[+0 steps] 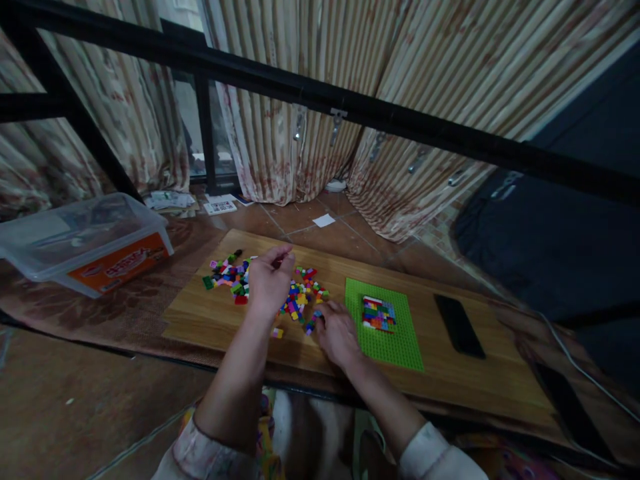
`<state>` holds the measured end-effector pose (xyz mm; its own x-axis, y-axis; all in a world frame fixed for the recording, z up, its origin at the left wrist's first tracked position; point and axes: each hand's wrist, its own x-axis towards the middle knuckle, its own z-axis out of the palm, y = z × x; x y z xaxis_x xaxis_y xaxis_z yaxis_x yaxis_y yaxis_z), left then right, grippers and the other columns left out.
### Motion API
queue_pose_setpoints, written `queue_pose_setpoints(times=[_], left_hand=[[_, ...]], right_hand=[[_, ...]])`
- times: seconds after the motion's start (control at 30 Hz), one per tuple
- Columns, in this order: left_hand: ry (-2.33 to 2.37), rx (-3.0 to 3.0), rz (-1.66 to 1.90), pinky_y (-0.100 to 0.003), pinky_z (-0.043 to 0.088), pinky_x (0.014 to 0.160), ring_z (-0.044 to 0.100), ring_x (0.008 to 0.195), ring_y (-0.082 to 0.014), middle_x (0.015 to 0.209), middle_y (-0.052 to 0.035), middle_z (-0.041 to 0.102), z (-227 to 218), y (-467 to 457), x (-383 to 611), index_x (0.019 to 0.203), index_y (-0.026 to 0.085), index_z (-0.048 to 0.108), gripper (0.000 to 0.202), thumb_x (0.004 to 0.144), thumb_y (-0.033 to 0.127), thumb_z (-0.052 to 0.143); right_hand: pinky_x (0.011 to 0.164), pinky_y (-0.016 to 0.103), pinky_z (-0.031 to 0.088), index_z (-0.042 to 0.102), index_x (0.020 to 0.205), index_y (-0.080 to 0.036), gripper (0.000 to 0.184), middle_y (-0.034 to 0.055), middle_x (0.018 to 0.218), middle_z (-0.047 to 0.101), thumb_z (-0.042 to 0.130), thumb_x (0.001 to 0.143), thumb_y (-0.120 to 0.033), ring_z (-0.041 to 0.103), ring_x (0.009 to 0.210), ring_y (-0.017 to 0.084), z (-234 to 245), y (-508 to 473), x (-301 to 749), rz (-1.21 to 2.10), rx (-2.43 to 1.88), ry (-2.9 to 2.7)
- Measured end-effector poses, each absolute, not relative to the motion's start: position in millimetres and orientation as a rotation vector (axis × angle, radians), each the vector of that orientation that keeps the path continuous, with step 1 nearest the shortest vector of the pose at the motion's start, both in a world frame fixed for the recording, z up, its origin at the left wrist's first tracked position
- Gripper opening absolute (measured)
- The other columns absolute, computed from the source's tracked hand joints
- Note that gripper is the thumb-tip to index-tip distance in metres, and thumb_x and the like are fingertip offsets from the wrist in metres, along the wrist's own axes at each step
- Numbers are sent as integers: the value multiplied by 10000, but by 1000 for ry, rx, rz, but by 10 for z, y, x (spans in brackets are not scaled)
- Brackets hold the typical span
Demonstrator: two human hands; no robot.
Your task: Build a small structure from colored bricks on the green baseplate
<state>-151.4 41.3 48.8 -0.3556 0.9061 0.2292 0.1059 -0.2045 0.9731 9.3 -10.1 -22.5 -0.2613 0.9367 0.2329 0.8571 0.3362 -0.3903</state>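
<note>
A pile of small coloured bricks [300, 293] lies spread on a low wooden board [210, 313]. My left hand [269, 280] is raised just above the pile, its fingers pinched on something small that I cannot make out. My right hand [337, 333] rests low on the board at the pile's right edge, fingers curled down among the bricks. Just right of it lies a green baseplate [395, 343] with a small block of coloured bricks [379, 313] built on it.
A black phone [459, 325] lies on the board's right part. A clear plastic tub with an orange label [85, 243] stands on the rug at left. Striped curtains [310, 87] hang behind, and a black metal bar [350, 107] crosses the view. Papers [220, 205] lie on the tiled floor.
</note>
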Motion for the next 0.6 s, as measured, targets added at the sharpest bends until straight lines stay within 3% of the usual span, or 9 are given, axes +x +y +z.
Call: queue_pose_setpoints(times=[0.27, 0.4, 0.6], left_hand=[[1450, 1397, 1412, -277, 498, 714, 648, 750, -175, 862, -70, 722, 482, 369, -1372, 991, 106, 698, 300, 776, 283, 588], [1430, 1647, 1117, -285, 500, 767, 657, 791, -175, 890, -55, 727, 440, 222, -1087, 968, 158, 705, 241, 809, 239, 543], [1420, 1858, 748, -281, 504, 766, 670, 813, -175, 886, -50, 729, 233, 35, -576, 1031, 194, 685, 287, 813, 150, 502]], right_hand=[[883, 379, 443, 621, 1089, -242, 290, 57, 1008, 646, 468, 852, -179, 562, 985, 225, -85, -150, 420, 256, -1483, -1892], [881, 414, 450, 628, 1081, -239, 252, 74, 1052, 662, 509, 860, -254, 571, 1004, 241, -131, -331, 977, 198, -1547, -1779], [845, 406, 472, 601, 1161, -220, 316, 79, 986, 680, 503, 862, -225, 587, 943, 235, -236, -385, 1305, 187, -1548, -1825]])
